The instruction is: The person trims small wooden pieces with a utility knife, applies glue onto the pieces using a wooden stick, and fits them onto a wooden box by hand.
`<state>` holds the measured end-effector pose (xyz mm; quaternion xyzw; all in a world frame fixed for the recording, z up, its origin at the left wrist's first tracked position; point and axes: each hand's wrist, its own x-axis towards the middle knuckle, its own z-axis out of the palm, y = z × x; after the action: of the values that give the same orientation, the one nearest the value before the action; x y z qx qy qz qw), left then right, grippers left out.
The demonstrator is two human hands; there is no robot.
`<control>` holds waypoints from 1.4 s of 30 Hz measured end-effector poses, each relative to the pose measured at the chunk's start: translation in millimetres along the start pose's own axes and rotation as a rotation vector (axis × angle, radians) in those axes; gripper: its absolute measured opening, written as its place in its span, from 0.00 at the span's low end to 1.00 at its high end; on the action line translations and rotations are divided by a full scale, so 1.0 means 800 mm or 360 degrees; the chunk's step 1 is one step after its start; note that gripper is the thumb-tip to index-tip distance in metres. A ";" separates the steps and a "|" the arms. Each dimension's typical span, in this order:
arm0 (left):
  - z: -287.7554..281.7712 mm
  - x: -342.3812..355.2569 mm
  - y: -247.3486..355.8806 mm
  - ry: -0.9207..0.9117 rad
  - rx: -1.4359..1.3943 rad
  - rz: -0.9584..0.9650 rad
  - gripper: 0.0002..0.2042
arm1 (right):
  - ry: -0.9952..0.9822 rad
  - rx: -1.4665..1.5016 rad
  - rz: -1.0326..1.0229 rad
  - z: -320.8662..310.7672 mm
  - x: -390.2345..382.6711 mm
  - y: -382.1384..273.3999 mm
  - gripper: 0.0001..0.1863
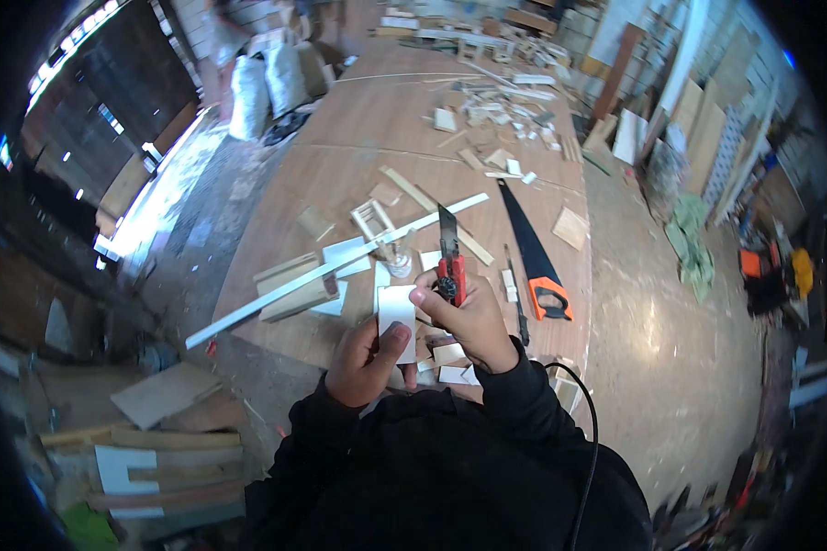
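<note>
In front of my body, my left hand [362, 364] is closed on a small white rectangular piece [396, 310], its thumb lying flat across the lower part. My right hand [478, 323] grips a red utility knife [449, 266] whose dark, wide blade points up and away from me. The right thumb also rests on the upper right edge of the white piece. Just beyond my hands stands a small clear cup [399, 264]. A long pale wooden strip [280, 292] lies diagonally across the table to the left.
A handsaw with an orange handle [549, 298] and a thin dark tool [514, 292] lie to the right. A small wooden frame [371, 219] sits past the cup. Wood scraps [514, 115] crowd the table's far end. White sacks [248, 96] stand on the floor, far left. A black cable [594, 422] runs beside my right arm.
</note>
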<state>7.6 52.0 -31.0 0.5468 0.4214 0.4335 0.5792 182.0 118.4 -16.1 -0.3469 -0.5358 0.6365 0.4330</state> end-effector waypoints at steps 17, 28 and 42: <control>-0.012 0.099 0.033 -0.0760 -0.0633 -0.0376 0.16 | 0.1146 -0.0985 -0.0562 0.018 -0.064 0.050 0.32; 0.011 0.108 0.027 -0.1530 -0.1047 -0.0858 0.17 | 0.1704 -0.1702 -0.0491 0.049 -0.134 0.037 0.26; 0.039 0.107 0.032 -0.1788 -0.0938 -0.0754 0.18 | 0.1984 -0.1923 -0.0444 0.051 -0.157 0.031 0.27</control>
<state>59.8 126.9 -5.5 0.4013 0.0290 0.0416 0.9145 188.9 -14.6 -35.7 -0.7324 -0.4847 -0.1200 0.4629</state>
